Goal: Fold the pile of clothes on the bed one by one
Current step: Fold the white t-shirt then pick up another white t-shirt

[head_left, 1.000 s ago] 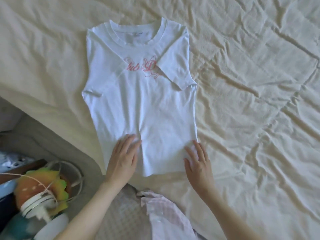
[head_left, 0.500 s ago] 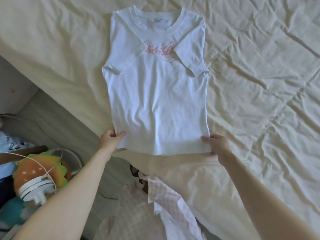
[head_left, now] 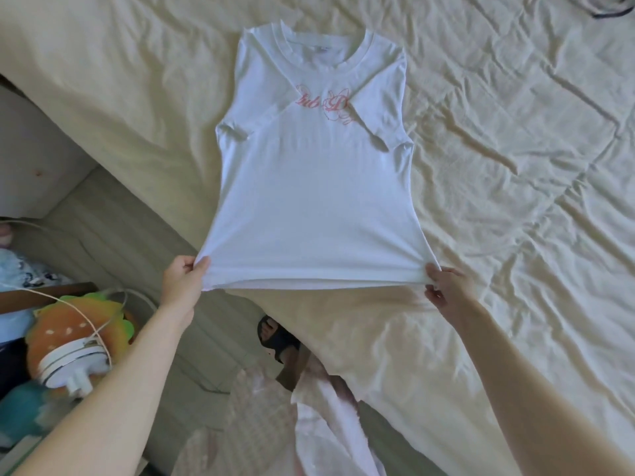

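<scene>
Forearms reach in from the lower corners, bare, and between them hangs a pink-and-white checked garment (head_left: pixel 323 417), thin and rumpled, with a foot in a dark sandal (head_left: pixel 276 338) showing on the pale wood-look floor (head_left: pixel 144 255) beyond it. Down at the left edge sit a plush burger toy (head_left: pixel 74 324) in orange and green and a round white plastic gadget (head_left: pixel 74 367) with a cream cord looping over it.

Left hand (head_left: pixel 181 286) pinches the left bottom corner of the white T-shirt (head_left: pixel 316 207), thumb on top and fingers curled beneath the hem. Right hand (head_left: pixel 446 290) grips the right bottom corner the same way, knuckles bent, cloth bunched under the thumb. The two hands are well apart, one at each corner, and the hem is pulled taut between them and lifted off the bed (head_left: pixel 515 201), casting a shadow on the sheet below it.

The shirt is smooth, soft knit, lying front up with its upper part flat on the bed. Both short sleeves are folded inward across the chest, partly covering a pink script print (head_left: pixel 324 106). A ribbed round neckband (head_left: pixel 323 46) lies at the far end. The cream bedsheet is creased all over in soft ridges.
</scene>
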Motion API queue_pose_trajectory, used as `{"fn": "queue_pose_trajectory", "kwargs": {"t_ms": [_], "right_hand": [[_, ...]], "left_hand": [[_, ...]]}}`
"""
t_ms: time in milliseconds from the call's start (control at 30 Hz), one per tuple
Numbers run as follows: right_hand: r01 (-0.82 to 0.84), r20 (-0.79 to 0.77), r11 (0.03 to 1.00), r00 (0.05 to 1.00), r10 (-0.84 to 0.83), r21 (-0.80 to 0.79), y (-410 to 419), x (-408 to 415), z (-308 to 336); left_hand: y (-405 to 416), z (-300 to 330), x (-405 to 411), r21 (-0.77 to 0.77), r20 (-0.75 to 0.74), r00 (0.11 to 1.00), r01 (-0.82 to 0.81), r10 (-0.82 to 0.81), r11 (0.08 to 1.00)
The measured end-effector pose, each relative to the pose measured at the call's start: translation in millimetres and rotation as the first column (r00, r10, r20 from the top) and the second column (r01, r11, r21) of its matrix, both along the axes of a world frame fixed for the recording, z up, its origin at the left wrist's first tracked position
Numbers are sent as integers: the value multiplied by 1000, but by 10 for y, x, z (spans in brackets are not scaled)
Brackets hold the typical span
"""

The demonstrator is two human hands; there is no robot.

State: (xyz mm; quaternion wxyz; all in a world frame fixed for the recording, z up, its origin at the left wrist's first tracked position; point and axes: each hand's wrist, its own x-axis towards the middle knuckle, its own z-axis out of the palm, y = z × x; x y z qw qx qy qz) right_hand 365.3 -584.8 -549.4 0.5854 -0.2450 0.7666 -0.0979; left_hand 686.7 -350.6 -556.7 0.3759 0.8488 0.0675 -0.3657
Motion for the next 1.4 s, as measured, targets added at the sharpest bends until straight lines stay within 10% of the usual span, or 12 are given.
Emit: {"fn": "queue_pose_trajectory", "kwargs": {"t_ms": [200,567,1000,1400], "right_hand": [[110,129,949,980,-154,295,195,-11,5],[247,66,951,963,-263,184,584,-291,330],[459,392,875,785,-480,154,-229,377,829],[434,451,899,792,-411,57,-1748,1417,711]], "left_hand": [[70,34,-334,-104,-293,956,-33,1,994],[487,385,-415,44,-550,773,-350,315,936],[-395,920,127,-201,-525,740,-589,421,783],[-2007,850,1148,-322,-346,870,-462,352,826]]}}
